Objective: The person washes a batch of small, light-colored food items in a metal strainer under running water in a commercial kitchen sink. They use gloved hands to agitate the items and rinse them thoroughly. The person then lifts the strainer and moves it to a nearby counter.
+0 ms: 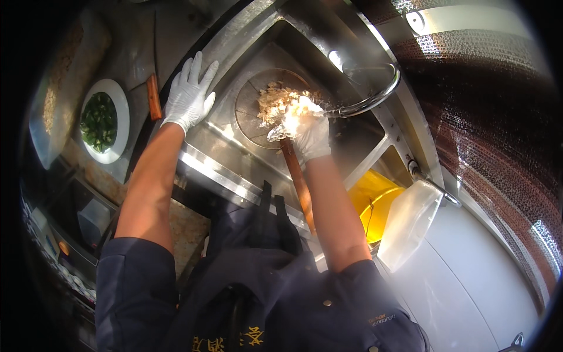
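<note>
My left hand (190,94), in a white disposable glove, lies on the near-left rim of the stainless steel sink (211,174). Its fingers are apart and nothing is in it. Inside the basin is a round wire strainer (247,105) with a long wooden handle (295,176) that slants back toward me. Wet pale food pieces (275,101) are heaped in the strainer. My right hand (313,134), gloved too, reaches into the heap beside the handle. Water from the curved faucet (374,100) runs over it. Glare and splashing hide the right fingertips.
Left of the sink are a knife with a wooden handle (153,97), a white plate (123,121) of chopped greens (99,116), and a translucent container (42,147) with pale bits. At right, a yellow bucket (374,185) sits beside a whitish plastic container (409,224).
</note>
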Action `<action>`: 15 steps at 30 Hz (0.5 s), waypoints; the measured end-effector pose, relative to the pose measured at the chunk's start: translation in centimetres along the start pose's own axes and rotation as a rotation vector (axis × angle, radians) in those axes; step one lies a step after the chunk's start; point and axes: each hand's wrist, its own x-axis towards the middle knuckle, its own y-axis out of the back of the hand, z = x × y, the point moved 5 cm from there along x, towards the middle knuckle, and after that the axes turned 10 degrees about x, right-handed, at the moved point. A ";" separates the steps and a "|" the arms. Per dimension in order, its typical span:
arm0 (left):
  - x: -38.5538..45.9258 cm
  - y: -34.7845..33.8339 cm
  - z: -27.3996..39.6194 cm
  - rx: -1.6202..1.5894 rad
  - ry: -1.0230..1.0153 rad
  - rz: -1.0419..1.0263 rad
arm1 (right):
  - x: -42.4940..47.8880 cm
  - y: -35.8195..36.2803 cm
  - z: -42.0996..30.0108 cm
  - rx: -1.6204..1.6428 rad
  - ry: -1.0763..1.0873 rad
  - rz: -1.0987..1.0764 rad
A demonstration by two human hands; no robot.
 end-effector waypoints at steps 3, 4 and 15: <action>0.0 0.0 0.1 0.015 -0.002 -0.009 | -0.3 0.4 0.1 -0.061 0.012 0.072; 0.0 0.0 0.1 0.014 -0.004 -0.005 | -0.1 0.7 0.0 -0.043 -0.001 0.040; 0.1 0.4 0.2 0.020 0.008 -0.021 | 0.0 0.4 -0.8 -0.210 0.085 -0.025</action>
